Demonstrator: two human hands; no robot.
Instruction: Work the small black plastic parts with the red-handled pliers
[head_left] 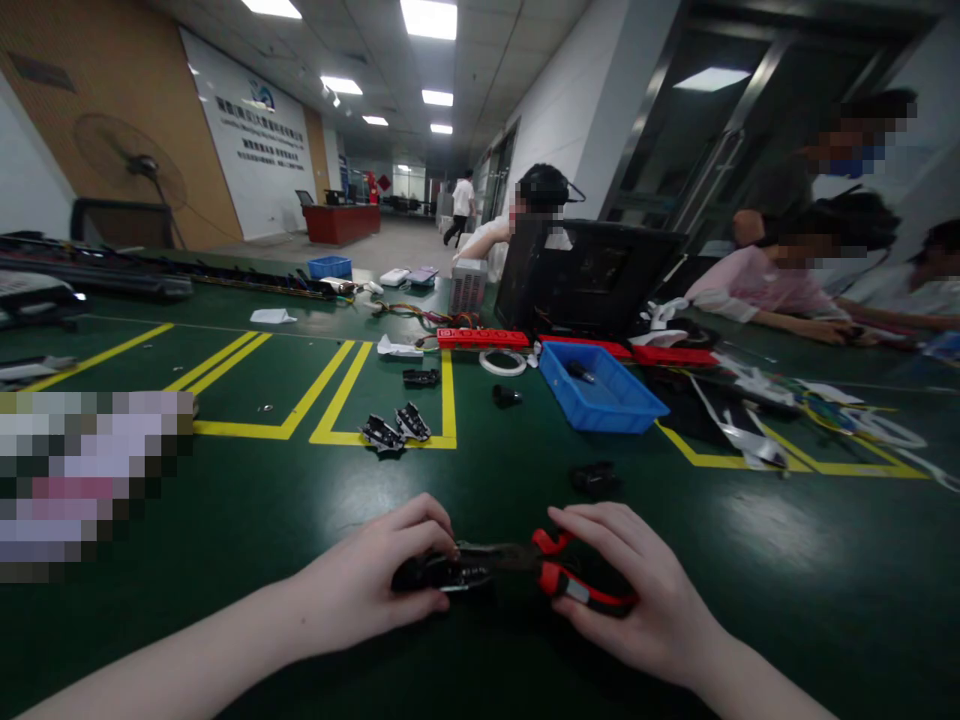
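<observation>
My left hand (390, 565) is closed around a small black plastic part with a metallic edge (469, 575), low over the green table. In my right hand (637, 590) is a pair of pliers with red and black handles (577, 585), the handles spread apart. The dark jaws point left and meet the part's right end; whether they grip it cannot be made out. Beyond my right hand lies a black plastic piece (596, 478). Two black-and-silver parts (394, 430) rest inside the yellow-taped rectangle, with another black part (421, 377) behind them.
A blue tray (600, 395) with a dark item inside stands ahead on the right. Behind it are red power strips (484, 339) and a black computer case (585, 270). Cables and a clear bag (750, 435) lie to the right. Co-workers sit across the table.
</observation>
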